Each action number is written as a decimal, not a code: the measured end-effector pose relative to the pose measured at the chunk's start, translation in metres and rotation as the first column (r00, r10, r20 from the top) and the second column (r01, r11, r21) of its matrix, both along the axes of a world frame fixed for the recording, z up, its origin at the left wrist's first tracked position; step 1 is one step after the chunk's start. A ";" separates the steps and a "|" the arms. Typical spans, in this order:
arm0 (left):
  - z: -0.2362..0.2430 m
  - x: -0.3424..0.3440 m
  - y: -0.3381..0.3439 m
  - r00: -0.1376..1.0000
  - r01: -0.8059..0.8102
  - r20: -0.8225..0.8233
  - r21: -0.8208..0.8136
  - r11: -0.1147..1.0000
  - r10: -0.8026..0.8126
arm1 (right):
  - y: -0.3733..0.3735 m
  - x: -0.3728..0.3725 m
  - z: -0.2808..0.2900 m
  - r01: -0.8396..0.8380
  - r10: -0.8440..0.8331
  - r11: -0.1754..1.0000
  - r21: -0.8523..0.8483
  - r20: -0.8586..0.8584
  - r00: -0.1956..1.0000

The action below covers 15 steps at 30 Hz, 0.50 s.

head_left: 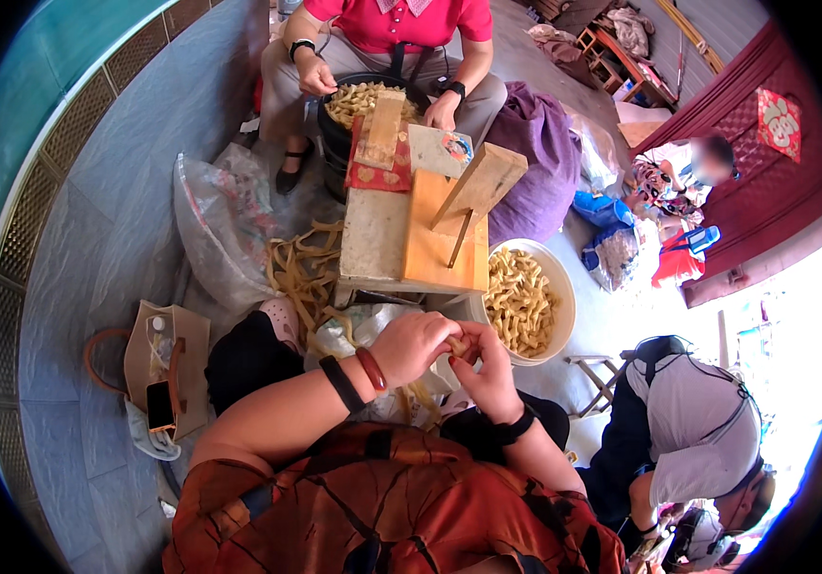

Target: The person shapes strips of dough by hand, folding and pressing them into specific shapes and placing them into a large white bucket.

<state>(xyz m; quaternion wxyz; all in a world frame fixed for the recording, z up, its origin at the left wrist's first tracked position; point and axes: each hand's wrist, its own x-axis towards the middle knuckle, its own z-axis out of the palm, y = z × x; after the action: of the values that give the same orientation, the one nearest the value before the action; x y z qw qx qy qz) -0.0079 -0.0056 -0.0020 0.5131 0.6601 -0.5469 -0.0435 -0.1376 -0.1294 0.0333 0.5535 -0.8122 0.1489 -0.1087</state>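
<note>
My left hand (414, 348) and my right hand (489, 377) meet in front of my chest. Their fingertips pinch a small tan piece (458, 346), mostly covered by the fingers. It resembles the short twisted tan pieces (523, 304) heaped in a round white bucket (567, 304) just beyond my right hand. Ahead of my hands stands a low worn table (370, 225). On its right side is an orange-brown wooden board (422, 234) with a slanted wooden block (484, 184) and a thin rod. Long flat tan strips (298, 273) lie loose left of the table.
Across the table a person in a pink shirt (401, 27) sits behind a black container (325, 120) of tan pieces. A clear plastic bag (212, 225) and a beige handbag (191, 335) are at left. Purple cloth (533, 158) lies right; another person bends (703, 421) at lower right.
</note>
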 end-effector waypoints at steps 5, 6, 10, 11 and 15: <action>-0.035 -0.001 -0.004 0.397 0.275 -0.895 -0.096 0.957 -0.204 | 0.000 0.020 0.004 0.179 0.113 0.691 -0.700 0.349 0.930; -0.034 -0.002 -0.004 -0.009 0.397 -0.971 -0.224 0.890 -0.240 | -0.003 0.017 -0.002 0.176 0.039 0.756 -0.630 0.313 0.949; -0.027 -0.006 0.002 0.014 0.296 -0.960 -0.262 0.918 -0.279 | -0.013 0.010 0.005 0.047 0.228 0.720 -0.692 0.300 0.926; -0.025 -0.006 0.001 0.100 0.248 -0.953 -0.253 0.935 -0.285 | -0.013 0.011 0.013 -0.003 0.243 0.744 -0.668 0.267 0.933; -0.032 0.000 -0.005 0.270 0.253 -0.910 -0.248 0.935 -0.315 | -0.015 0.007 0.004 -0.091 0.108 0.913 -0.397 0.021 0.994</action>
<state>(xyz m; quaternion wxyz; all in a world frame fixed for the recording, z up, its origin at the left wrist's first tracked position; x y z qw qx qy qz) -0.0083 -0.0104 -0.0335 0.7343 0.3895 -0.2583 -0.4924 -0.1303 -0.1442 0.0374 0.3861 -0.9112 0.0706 -0.1252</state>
